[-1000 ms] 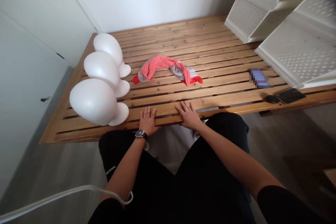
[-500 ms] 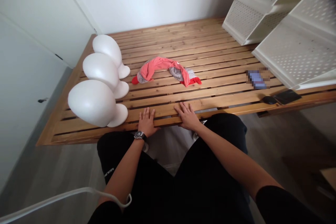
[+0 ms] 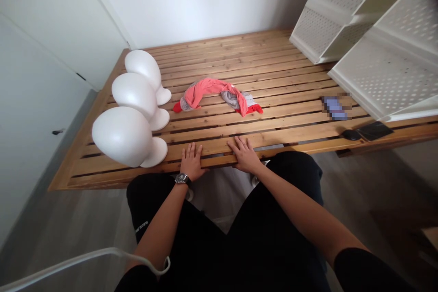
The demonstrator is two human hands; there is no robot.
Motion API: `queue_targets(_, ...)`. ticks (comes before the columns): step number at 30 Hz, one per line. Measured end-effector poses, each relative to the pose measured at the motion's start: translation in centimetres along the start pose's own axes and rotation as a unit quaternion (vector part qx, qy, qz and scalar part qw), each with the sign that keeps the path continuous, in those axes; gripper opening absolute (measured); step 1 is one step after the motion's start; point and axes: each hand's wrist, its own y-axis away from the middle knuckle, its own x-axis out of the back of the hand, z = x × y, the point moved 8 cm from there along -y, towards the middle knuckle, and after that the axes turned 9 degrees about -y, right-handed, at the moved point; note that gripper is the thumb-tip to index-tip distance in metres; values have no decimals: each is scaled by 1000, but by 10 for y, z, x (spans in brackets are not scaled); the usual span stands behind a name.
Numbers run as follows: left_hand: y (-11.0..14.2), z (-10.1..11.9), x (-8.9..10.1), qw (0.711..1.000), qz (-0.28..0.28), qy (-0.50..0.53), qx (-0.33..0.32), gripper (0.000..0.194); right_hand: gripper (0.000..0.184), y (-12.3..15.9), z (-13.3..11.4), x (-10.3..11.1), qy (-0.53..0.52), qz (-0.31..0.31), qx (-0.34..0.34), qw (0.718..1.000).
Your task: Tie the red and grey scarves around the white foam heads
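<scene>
My left hand [image 3: 191,162] lies flat on the near edge of the slatted wooden table [image 3: 273,68], fingers spread and holding nothing. To its right, my right hand [image 3: 245,154] rests the same way, open and palm down. Beyond both hands, a bundle of rolled and twisted cloth [image 3: 212,86] lies in an arch, coral over grey with bright red ends. Neither hand touches it. Three smooth white head-shaped forms [image 3: 121,137] stand in a row on the left, the nearest one close to my left hand.
White perforated racks [image 3: 362,82] stand at the right end of the table. Before them lie a blurred-out blue item [image 3: 334,107], a black mouse [image 3: 351,134] and a flat dark object [image 3: 374,131]. A white cable [image 3: 85,255] crosses the lower left. A wall [image 3: 205,0] backs the table.
The view has shifted slightly, so the table and its things sit a little lower in the picture. Both hands stay where they were on the table edge.
</scene>
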Motion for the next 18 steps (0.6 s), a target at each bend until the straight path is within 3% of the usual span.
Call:
queue_targets(12,0,-2,-2,999,20,46,-13,117,110,-1,-2,1,11,-13,-1,1000)
queue_targets(16,4,-10,3,993,34,109,-32,103,111,0,-1,1,12,-17,1,1000)
queue_targets(18,10,-22,10,989,57,136,-2,90,110,0,0,-1,7,-20,4,1000)
